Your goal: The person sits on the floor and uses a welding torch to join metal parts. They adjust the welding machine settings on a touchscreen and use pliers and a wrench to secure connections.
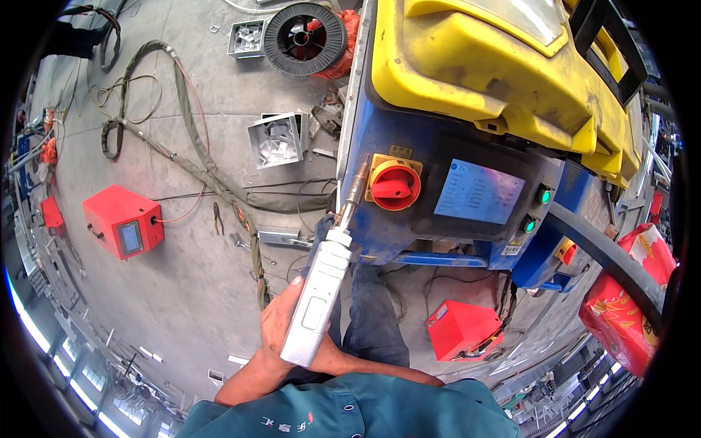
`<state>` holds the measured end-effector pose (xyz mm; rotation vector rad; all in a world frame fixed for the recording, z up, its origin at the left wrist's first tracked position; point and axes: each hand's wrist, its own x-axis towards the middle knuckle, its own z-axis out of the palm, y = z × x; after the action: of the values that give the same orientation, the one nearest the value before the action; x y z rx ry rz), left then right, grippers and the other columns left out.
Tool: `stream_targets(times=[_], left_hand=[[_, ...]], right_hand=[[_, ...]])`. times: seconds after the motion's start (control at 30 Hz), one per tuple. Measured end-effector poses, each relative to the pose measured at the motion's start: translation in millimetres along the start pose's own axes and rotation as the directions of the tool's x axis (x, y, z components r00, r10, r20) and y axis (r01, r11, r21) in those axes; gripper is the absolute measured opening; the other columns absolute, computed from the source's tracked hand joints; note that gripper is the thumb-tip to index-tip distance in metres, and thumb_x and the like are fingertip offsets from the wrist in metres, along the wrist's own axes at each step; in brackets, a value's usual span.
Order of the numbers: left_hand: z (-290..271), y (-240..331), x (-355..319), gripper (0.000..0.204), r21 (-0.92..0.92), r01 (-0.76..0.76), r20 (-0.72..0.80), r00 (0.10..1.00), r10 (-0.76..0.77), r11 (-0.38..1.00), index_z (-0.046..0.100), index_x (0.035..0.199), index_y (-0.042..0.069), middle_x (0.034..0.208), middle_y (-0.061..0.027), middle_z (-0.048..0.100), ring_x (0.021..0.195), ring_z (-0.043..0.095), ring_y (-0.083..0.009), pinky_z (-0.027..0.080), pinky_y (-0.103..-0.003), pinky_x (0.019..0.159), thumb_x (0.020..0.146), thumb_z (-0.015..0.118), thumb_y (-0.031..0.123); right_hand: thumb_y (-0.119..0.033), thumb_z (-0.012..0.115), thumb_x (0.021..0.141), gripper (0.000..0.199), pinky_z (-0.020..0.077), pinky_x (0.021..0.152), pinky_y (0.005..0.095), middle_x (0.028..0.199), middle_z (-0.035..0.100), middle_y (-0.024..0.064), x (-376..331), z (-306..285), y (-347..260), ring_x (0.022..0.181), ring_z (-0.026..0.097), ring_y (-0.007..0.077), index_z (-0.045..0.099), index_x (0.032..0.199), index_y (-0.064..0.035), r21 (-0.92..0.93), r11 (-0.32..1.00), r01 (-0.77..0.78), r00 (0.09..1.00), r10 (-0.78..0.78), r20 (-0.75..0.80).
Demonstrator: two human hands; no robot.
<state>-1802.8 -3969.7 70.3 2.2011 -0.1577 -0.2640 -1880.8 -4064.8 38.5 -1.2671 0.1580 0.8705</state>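
Observation:
A silver handheld laser welding gun (pixel 318 296) is held in front of my body, its copper-coloured nozzle pointing up and away, just left of a red rotary switch on a blue machine. My left hand (pixel 277 317) is closed against the gun's left side, with the thumb lying along the body. Behind the gun's lower end is my right hand (pixel 330 358); its fingers are hidden by the gun's body. The blue machine (pixel 380 135) has a yellow cover (pixel 467 66), the red rotary switch (pixel 394 186), a lit screen (pixel 478 191) and two green lit buttons.
Red boxes (pixel 124 219) (pixel 464 330) stand on the floor at left and right. A sleeved cable bundle (pixel 212 175) runs across the floor. Bins of metal pieces (pixel 254 142), a black spool (pixel 305 40) and pliers (pixel 217 219) lie ahead. At far right is a red bag (pixel 621 314).

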Motion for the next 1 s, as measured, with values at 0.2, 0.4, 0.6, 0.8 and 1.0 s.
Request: stream_targets(times=[0.2, 0.4, 0.6, 0.8, 1.0], left_hand=[[-3, 2, 4, 0.063, 0.049, 0.021, 0.052, 0.998, -0.023, 0.999, 0.053, 0.142, -0.007, 0.108, -0.0162, 0.071, 0.089, 0.073, -0.0267, 0.061, -0.036, 0.075, 0.090, 0.080, 0.015], [2, -63, -60, 0.072, 0.101, 0.341, 0.240, 0.903, -0.356, 0.935, 0.050, 0.140, -0.017, 0.115, -0.0241, 0.070, 0.092, 0.074, -0.0346, 0.060, -0.041, 0.083, 0.092, 0.079, 0.029], [-2, -27, -28, 0.069, 0.003, 0.129, 0.156, 0.979, -0.128, 0.992, 0.047, 0.141, -0.017, 0.104, -0.0162, 0.071, 0.076, 0.071, -0.0236, 0.060, -0.036, 0.074, 0.100, 0.070, 0.034], [-1, 0, 4, 0.073, -0.062, 0.027, 0.053, 0.998, -0.024, 0.998, 0.045, 0.142, -0.017, 0.094, -0.0105, 0.071, 0.072, 0.070, -0.0189, 0.059, -0.033, 0.070, 0.100, 0.072, 0.036], [-1, 7, 12, 0.071, -0.014, -0.012, 0.044, 0.999, 0.013, 1.000, 0.047, 0.142, -0.016, 0.094, -0.0104, 0.071, 0.073, 0.070, -0.0188, 0.059, -0.033, 0.071, 0.099, 0.072, 0.035]], right_hand=[[-0.018, 0.064, 0.094, 0.048, 0.0524, 0.098, 0.0457, 0.119, 0.068, 0.0208, 0, 15, 25, 0.111, 0.067, 0.0390, 0.054, 0.137, -0.0006, 0.010, 0.998, 0.066, 0.994, -0.065, -0.087], [-0.009, 0.068, 0.087, 0.077, 0.0531, 0.097, 0.0508, 0.101, 0.066, 0.0203, -4, 32, 65, 0.096, 0.067, 0.0449, 0.027, 0.149, 0.0111, 0.017, 0.998, 0.062, 0.997, -0.062, -0.043], [-0.013, 0.067, 0.088, 0.080, 0.0519, 0.098, 0.0527, 0.122, 0.063, 0.0340, -1, 19, 29, 0.111, 0.065, 0.0507, 0.025, 0.152, 0.0075, 0.079, 0.988, -0.130, 0.990, 0.134, -0.050], [-0.016, 0.067, 0.090, 0.081, 0.0513, 0.098, 0.0531, 0.128, 0.061, 0.0382, 3, 12, 13, 0.116, 0.063, 0.0530, 0.022, 0.154, 0.0071, 0.080, 0.990, -0.116, 0.992, 0.120, -0.048], [-0.016, 0.065, 0.091, 0.079, 0.0513, 0.098, 0.0522, 0.128, 0.061, 0.0381, 2, 13, 18, 0.117, 0.062, 0.0527, 0.022, 0.154, 0.0064, 0.041, 0.992, -0.122, 0.991, 0.124, -0.046]])
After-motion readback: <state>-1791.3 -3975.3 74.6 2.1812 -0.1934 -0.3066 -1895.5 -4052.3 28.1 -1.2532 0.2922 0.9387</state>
